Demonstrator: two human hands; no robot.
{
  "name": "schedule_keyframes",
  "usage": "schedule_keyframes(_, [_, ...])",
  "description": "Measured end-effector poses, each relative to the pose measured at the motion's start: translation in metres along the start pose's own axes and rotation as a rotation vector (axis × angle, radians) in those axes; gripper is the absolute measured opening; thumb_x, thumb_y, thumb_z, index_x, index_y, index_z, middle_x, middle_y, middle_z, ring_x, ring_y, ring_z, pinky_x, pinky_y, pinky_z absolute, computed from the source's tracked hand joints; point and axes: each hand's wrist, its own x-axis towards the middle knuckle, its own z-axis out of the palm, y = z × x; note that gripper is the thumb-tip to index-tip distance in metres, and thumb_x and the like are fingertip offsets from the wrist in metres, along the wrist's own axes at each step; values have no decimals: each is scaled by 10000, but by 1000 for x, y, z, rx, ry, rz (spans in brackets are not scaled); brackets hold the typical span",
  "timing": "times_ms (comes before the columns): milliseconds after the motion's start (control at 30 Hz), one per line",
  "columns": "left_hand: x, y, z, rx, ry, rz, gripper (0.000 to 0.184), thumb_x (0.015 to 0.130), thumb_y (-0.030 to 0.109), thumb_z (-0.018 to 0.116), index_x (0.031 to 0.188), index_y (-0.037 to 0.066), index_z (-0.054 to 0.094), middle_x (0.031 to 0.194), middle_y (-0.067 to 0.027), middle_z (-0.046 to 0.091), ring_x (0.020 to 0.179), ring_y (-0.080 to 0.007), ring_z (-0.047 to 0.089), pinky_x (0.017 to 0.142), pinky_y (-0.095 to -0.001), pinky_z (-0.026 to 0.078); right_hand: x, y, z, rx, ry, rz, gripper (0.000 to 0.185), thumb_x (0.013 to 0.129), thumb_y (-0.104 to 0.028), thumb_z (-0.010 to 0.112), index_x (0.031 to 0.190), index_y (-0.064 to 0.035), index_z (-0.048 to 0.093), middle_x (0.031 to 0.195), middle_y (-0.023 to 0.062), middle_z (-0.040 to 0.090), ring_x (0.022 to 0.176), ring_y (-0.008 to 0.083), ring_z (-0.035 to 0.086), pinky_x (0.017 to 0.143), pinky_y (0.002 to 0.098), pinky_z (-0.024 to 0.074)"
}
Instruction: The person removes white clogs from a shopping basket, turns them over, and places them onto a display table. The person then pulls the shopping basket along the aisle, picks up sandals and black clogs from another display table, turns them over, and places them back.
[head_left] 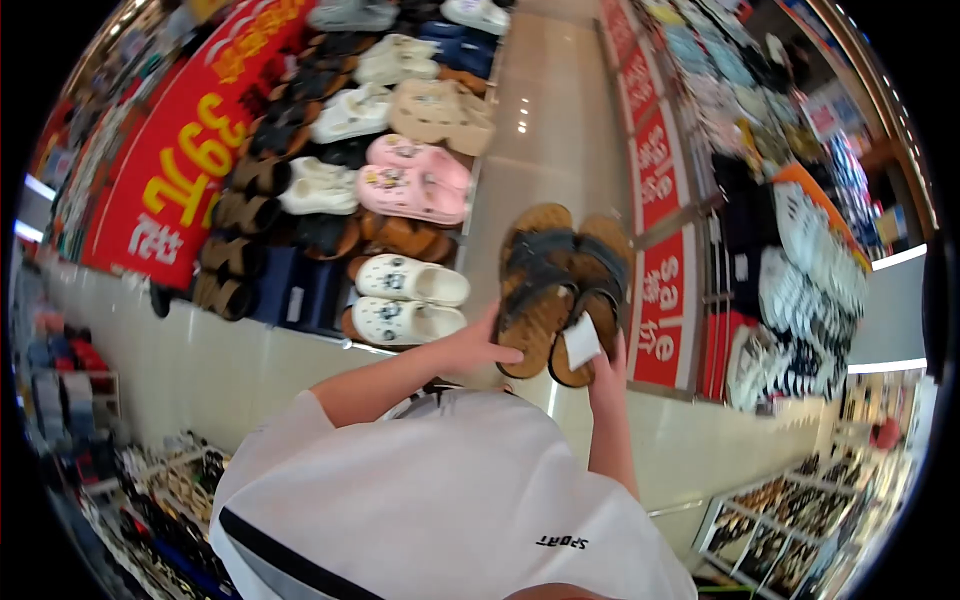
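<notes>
In the head view I hold a pair of sandals with brown footbeds and dark crossed straps in front of my chest, side by side with soles down. My left hand point(484, 345) is closed on the heel end of the left sandal point(532, 325), its thumb over the footbed. My right hand point(608, 368) grips the outer heel side of the right sandal point(604, 262). A white paper tag point(582, 342) lies over the right sandal's heel, near my right fingers. Both hands' other fingers are partly hidden beneath the sandals.
Left stands a display of shoes, with white clogs point(408, 308), pink clogs point(415, 190) and beige clogs point(440, 115). A red price sign point(170, 180) borders it. Red sale panels point(658, 300) edge the right-hand display, with white sneakers point(800, 310). A tiled aisle point(540, 110) runs between.
</notes>
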Motion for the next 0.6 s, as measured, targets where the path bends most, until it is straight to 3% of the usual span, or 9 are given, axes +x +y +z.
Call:
schedule_keyframes(67, [25,1,14,-34,-10,-37,1132,798,72,796,1600,42,-3,1583,-169,288,1454,-250,317,1186,-385,295,17,-19,-20,5,-73,24,608,983,-142,615,1509,5,348,1422,124,518,1290,198,502,1079,334,403])
schedule_keyframes(267, [77,29,56,-64,34,-34,1146,806,114,813,1600,44,-9,1586,-157,286,1467,-257,298,1206,-380,241,61,-38,-67,46,-34,19,566,982,-120,610,1482,6,375,1361,111,556,1234,192,536,1054,328,421])
schedule_keyframes(367, [95,26,68,-91,53,4,1150,805,115,818,1600,48,-11,1592,-157,269,1475,-254,279,1211,-379,226,88,-28,-89,71,-80,-51,566,981,-114,609,1481,7,374,1341,107,569,1217,191,546,1049,323,422])
schedule_keyframes(600, [120,17,94,-140,158,-3,1146,805,91,813,1597,31,-14,1599,-156,251,1481,-253,268,1213,-379,229,125,-47,-117,-12,-243,7,542,977,-113,609,1459,8,393,1320,112,578,1203,182,553,1025,313,438])
